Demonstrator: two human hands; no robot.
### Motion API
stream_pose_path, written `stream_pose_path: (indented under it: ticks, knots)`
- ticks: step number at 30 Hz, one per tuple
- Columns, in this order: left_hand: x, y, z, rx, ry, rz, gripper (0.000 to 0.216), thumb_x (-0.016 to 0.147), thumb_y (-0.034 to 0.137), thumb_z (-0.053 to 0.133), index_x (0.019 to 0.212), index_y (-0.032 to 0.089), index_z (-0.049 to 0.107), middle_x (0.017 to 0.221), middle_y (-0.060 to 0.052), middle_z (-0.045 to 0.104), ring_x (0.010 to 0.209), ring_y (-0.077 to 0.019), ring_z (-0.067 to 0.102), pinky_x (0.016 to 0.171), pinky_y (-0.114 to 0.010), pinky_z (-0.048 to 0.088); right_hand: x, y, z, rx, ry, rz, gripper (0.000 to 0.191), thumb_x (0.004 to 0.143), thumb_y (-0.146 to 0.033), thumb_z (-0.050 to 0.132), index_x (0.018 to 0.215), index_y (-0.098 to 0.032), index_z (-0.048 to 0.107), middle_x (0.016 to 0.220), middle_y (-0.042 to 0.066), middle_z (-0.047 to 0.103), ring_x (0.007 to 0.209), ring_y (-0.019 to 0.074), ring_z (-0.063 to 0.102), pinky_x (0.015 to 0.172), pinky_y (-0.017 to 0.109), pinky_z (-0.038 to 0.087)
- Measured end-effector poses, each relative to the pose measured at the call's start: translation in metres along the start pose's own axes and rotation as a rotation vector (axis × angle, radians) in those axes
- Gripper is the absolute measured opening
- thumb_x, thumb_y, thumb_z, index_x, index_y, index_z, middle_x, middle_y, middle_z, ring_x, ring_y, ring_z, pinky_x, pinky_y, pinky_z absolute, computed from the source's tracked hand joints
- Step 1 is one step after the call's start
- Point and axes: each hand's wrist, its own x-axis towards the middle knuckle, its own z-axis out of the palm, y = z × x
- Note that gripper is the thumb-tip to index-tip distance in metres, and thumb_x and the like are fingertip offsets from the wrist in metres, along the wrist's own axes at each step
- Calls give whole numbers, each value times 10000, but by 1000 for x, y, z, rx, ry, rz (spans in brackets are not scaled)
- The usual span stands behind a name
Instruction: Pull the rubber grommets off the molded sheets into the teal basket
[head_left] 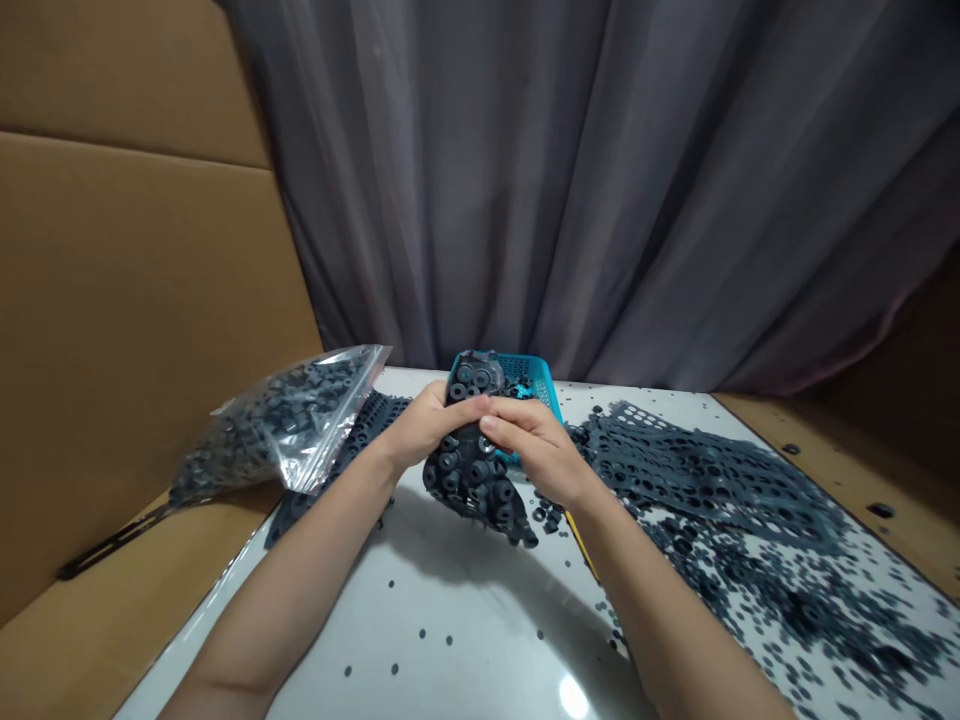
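Observation:
Both hands hold a black rubber sheet (474,478) studded with round washer-like rings, lifted above the white table (450,600). My left hand (426,425) grips its upper left side, fingers wrapped round the top. My right hand (538,445) pinches the sheet's upper right with thumb and fingers pressed onto the rings. The lower part of the sheet hangs toward the table. Behind the hands stands a teal plastic basket (536,375), partly hidden by them.
A clear zip bag (289,420) full of black rings lies at the left on a cardboard panel (112,350). Punched-out black rubber sheets (697,470) and scattered small black discs (825,620) cover the table's right side. A grey curtain (600,180) hangs behind.

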Motion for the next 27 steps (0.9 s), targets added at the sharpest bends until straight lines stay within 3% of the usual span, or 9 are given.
stream_pose_path:
  ticks: [5,9,11,14,18,24,27]
  knots:
    - [4,-7,19,-338,290,-7,382,587,491,749,588,154,569,503,33,564,448,-91,511,469,-216,430,7,8,9,299,278,67,312,826,-409,478,629,-220,326,589,-38,270,521,117,263,491,250,270]
    - [8,-1,12,-411,445,49,351,659,504,660,594,180,541,466,34,564,469,-134,575,480,-248,469,10,4,-6,293,500,-68,325,899,-428,309,658,-236,208,579,-47,182,512,149,258,559,295,361]
    - [9,1,6,-392,511,140,320,636,478,683,622,187,550,471,42,575,504,-152,611,493,-252,477,10,9,-18,220,497,-97,331,900,-474,324,674,-241,259,589,-40,233,536,153,301,582,306,367]
    - [9,0,4,-364,467,163,323,604,458,714,588,187,541,468,42,569,493,-149,607,491,-252,467,11,30,-32,120,446,-67,367,863,-547,431,686,-231,367,595,-30,334,558,140,338,565,288,330]
    - [9,-5,4,-334,431,128,341,606,459,728,566,183,532,464,53,529,408,-98,504,434,-233,399,12,46,-36,47,452,-19,412,851,-582,451,665,-220,391,582,-44,336,550,122,327,546,263,300]
    - [7,-8,6,-263,344,151,348,617,436,752,555,165,542,486,56,516,435,-71,467,454,-208,382,5,5,-19,-337,290,-87,250,887,-413,489,745,-210,459,626,-37,415,582,122,384,568,248,318]
    - [6,-8,9,-295,287,120,353,597,433,769,554,159,551,488,55,529,435,-70,473,457,-204,386,4,-2,-20,-501,259,-136,205,886,-356,505,754,-204,465,641,-30,456,600,126,417,596,249,326]
